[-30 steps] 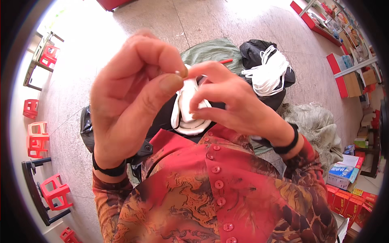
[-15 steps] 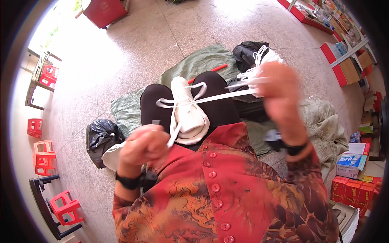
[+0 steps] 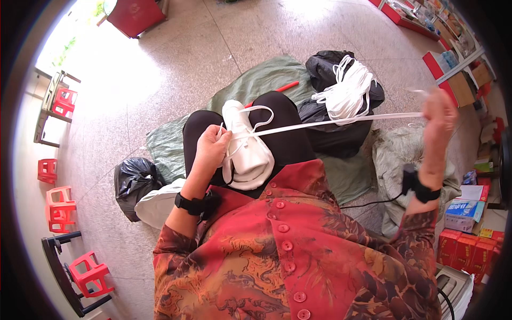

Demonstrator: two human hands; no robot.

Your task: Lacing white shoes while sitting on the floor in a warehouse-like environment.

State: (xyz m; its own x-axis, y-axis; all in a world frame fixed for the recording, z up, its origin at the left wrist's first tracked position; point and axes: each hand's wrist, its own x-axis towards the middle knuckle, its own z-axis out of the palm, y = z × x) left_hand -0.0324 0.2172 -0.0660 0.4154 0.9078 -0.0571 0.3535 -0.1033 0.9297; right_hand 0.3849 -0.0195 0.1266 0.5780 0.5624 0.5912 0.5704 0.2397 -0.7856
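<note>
A white shoe [image 3: 252, 162] rests on my black-clad thighs, its toe pointing away from me and its opening toward me. My left hand [image 3: 211, 146] is at the shoe's left side, fingers pinched on the white shoelace [image 3: 330, 121] near the eyelets. From there the lace runs taut across my right thigh to my right hand [image 3: 440, 114], which is raised far out to the right and closed around it. A slack loop of lace stands up over the right side of the shoe.
A bundle of white laces [image 3: 349, 90] lies on a black plastic bag [image 3: 333, 66] at the right. A green woven sheet [image 3: 277, 72] spreads under my legs. At the left sit another black bag [image 3: 137, 178] and red stools [image 3: 90, 273]. Boxes [image 3: 464, 248] are stacked at the right.
My right hand has moved out to the right, drawing the lace longer and tight. My left hand has moved up from near my waist to the shoe's eyelets.
</note>
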